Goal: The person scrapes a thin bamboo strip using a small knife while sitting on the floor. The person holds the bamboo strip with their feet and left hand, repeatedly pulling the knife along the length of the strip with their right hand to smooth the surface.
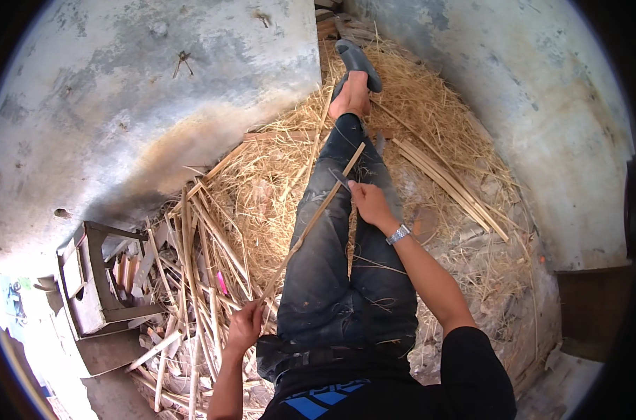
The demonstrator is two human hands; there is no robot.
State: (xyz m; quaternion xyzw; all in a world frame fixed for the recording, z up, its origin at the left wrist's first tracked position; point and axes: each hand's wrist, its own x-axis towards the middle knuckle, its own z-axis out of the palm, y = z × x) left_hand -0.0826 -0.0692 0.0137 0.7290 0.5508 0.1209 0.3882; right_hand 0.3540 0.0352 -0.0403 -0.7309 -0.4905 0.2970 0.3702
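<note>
Left hand pinching the bamboo strip low, right hand gripping a knife against it; I'd keep the blade shallow, angled away from the thigh.

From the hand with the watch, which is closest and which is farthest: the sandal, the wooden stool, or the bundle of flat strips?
From the right hand:
1. Bundle of flat strips, on the straw to its right.
2. Sandal, ahead, by the foot.
3. Wooden stool, far left by the wall.

Stained concrete walls enclose a straw-littered floor with a wooden stool.
</note>
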